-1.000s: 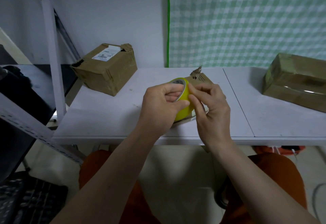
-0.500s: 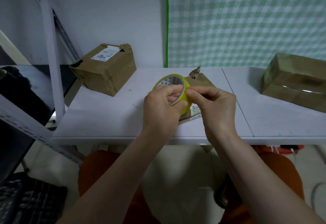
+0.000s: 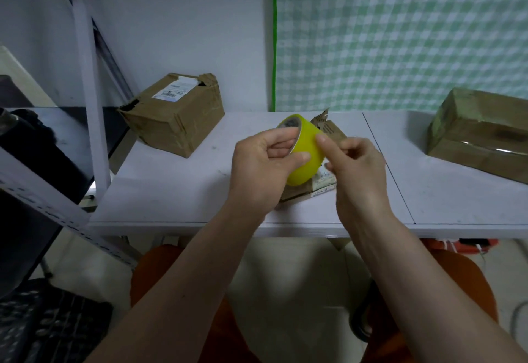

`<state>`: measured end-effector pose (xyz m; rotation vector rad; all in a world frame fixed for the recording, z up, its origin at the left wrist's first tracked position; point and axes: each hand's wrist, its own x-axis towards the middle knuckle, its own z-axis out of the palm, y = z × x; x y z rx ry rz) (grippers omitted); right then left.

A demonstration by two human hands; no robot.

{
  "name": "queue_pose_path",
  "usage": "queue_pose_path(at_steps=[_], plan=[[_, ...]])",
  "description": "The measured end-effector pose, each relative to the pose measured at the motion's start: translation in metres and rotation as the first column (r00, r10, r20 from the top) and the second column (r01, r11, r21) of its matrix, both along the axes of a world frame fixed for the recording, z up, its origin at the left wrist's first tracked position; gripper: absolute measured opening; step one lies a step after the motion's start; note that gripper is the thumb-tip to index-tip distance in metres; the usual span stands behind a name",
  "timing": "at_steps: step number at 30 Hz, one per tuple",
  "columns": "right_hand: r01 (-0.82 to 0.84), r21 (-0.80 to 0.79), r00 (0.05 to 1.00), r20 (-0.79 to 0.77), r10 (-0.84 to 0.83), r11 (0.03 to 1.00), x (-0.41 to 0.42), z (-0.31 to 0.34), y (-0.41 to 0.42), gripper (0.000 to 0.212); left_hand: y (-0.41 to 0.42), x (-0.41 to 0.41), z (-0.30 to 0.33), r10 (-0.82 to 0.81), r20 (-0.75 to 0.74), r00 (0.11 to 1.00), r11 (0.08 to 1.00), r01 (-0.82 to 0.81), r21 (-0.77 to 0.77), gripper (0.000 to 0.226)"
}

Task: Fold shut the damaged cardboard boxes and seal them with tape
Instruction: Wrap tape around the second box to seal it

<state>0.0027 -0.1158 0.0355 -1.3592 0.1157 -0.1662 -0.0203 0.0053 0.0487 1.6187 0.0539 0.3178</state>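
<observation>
My left hand (image 3: 263, 162) grips a yellow tape roll (image 3: 305, 148) above the table, fingers through its core and thumb on its outer face. My right hand (image 3: 354, 165) has its index fingertip against the roll's outer surface, the other fingers curled. Under the roll lies a small flat cardboard box (image 3: 323, 182) with a torn flap sticking up at its far end; my hands hide most of it. A larger damaged box (image 3: 174, 117) with a white label sits at the table's back left. Another box (image 3: 480, 131), wrapped in glossy tape, lies at the right.
The white table (image 3: 171, 191) has a seam line right of centre. A white slanted metal frame (image 3: 85, 77) and a dark surface stand at the left. A green checked cloth (image 3: 400, 34) hangs behind. Orange seat below, near my arms.
The roll has been turned so that its yellow outer face now shows toward me. My right hand has shifted from pinching at its rim to touching its side.
</observation>
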Motion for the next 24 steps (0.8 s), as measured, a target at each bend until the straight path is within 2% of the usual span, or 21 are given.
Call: queue_pose_path(at_steps=[2, 4, 8, 16, 21, 24], plan=[[-0.152, 0.130, 0.975, -0.144, 0.170, 0.980, 0.001, 0.004, 0.001, 0.019, -0.001, 0.000, 0.001, -0.050, -0.008, 0.999, 0.998, 0.050, -0.046, 0.039], [-0.280, 0.235, 0.938, -0.138, 0.317, 0.931, -0.002, 0.008, 0.004, 0.021, -0.002, 0.000, -0.003, -0.117, -0.012, 0.993, 0.989, 0.115, -0.096, 0.036], [-0.272, 0.270, 0.952, -0.064, 0.300, 0.924, -0.003, 0.009, 0.013, 0.020, 0.000, 0.003, -0.010, -0.136, -0.008, 0.991, 0.966, 0.130, -0.224, 0.034], [-0.440, 0.100, 0.897, 0.007, 0.442, 0.892, -0.004, -0.002, 0.006, 0.035, -0.001, 0.004, -0.014, -0.124, -0.060, 0.990, 0.864, 0.078, -0.497, 0.026], [-0.493, -0.132, 0.863, 0.051, 0.503, 0.860, -0.006, -0.006, 0.007, 0.037, -0.003, 0.011, -0.003, -0.086, -0.230, 0.969, 0.839, -0.054, -0.541, 0.013], [-0.423, -0.175, 0.895, 0.070, 0.440, 0.889, -0.007, -0.008, 0.010, 0.030, -0.007, 0.016, -0.002, -0.045, -0.267, 0.963, 0.832, -0.112, -0.544, 0.014]])
